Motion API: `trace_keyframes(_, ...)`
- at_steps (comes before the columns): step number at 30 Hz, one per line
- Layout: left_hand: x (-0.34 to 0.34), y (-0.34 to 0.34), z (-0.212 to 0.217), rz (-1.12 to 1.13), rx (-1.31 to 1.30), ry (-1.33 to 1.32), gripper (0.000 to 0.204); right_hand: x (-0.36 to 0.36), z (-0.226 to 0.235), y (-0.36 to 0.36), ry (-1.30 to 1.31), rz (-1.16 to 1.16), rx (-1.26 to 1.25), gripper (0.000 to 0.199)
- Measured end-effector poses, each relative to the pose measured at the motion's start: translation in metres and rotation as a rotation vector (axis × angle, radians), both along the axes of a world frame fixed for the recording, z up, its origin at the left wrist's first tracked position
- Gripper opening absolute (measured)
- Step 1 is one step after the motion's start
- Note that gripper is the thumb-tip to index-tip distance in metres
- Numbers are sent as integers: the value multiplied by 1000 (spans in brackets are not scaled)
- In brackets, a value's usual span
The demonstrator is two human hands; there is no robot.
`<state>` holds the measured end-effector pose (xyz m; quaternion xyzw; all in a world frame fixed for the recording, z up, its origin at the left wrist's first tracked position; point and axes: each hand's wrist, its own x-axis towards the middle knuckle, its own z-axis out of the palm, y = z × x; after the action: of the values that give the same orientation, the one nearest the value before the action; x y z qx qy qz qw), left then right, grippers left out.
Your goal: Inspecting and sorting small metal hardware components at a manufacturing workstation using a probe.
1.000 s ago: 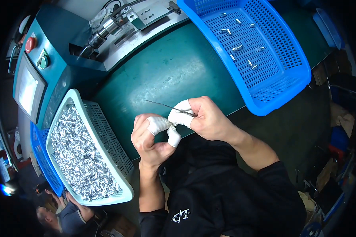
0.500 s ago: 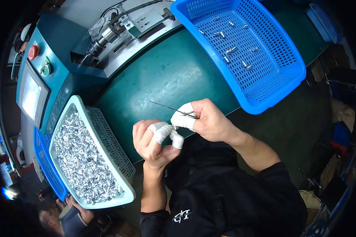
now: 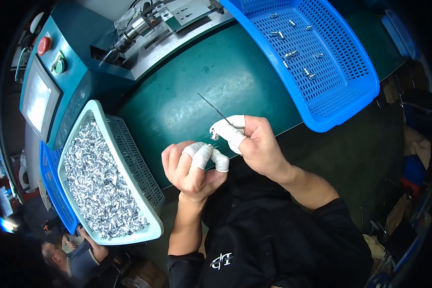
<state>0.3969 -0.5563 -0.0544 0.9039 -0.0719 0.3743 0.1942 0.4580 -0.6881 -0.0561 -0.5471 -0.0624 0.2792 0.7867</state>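
White finger cots cover several fingertips on both hands. In my right hand (image 3: 259,146) is a thin dark rod (image 3: 210,103), its free end pointing away over the table. A small shiny metal fitting (image 3: 214,134) sits at the same hand's fingertips. Just below and left of it, my left hand (image 3: 189,168) is closed, thumb and fingers pinched together. Fine bright bits show at that pinch, too small to name. The two hands are close but apart, above the near edge of the green table (image 3: 177,105).
On the left, a pale basket (image 3: 151,233) is heaped with small metal fittings (image 3: 101,187). A blue basket (image 3: 319,122) at the right holds several fittings. A teal machine (image 3: 81,53) with a drill chuck (image 3: 125,42) stands at the back left. Another person (image 3: 79,259) sits at the lower left.
My hands have moved slightly apart, uncovering the metal fitting at my right fingertips. The rod has swung to point more steeply away. The whole view has shifted a little.
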Motion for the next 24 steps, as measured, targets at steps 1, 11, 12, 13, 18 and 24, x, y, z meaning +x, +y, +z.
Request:
trace_keyframes(1,-1,0,1,4,2,0,20,-2,-3,2,44,11,27,17)
trace_keyframes(11,-14,9,-14,-5,-609,148,9,8,-7,-6,398,154,259,18)
trace_keyframes(12,-15,10,-14,-15,-642,150,8,8,-5,-6,396,156,257,18)
trace_keyframes(13,-15,9,-14,-14,-643,147,8,7,-2,-5,322,128,204,18)
trace_keyframes(18,-15,4,-16,-67,-782,118,8,6,-4,-6,68,66,130,18)
trace_keyframes(24,-7,-2,-17,-37,-825,80,8,13,-1,-7,23,43,106,17)
